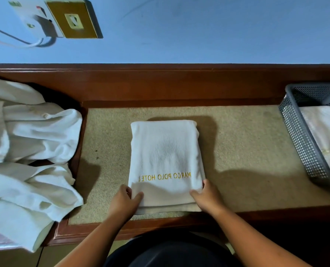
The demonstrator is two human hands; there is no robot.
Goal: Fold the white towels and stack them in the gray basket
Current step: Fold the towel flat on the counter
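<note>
Blue wall [199,31] across the top of the frame, socket plate [71,18] with its cable at upper left; below, wooden desk [160,83] with a beige inlaid pad [247,141].

Head view, the only one. At centre of frame: folded towel [166,151], flat on the pad, gold lettering toward the near edge. Gripped at both near corners: left hand [125,201] at lower centre-left, right hand [206,197] at lower centre-right, thumbs on top, fingers curled round the sides and seemingly tucked beneath.

At right edge of frame: gray basket [303,143], well apart from the folded towel, already holding another towel [326,135] lying flat. At left of frame: loose towels [31,135], heaped and draped over the desk edge, not yet folded.

Folding apparently done on this one, transfer now in hand. Next move probably calling for a level two-handed lift to keep the layers together, a carry toward the right, and a square set-down on top of the one inside the basket.
</note>
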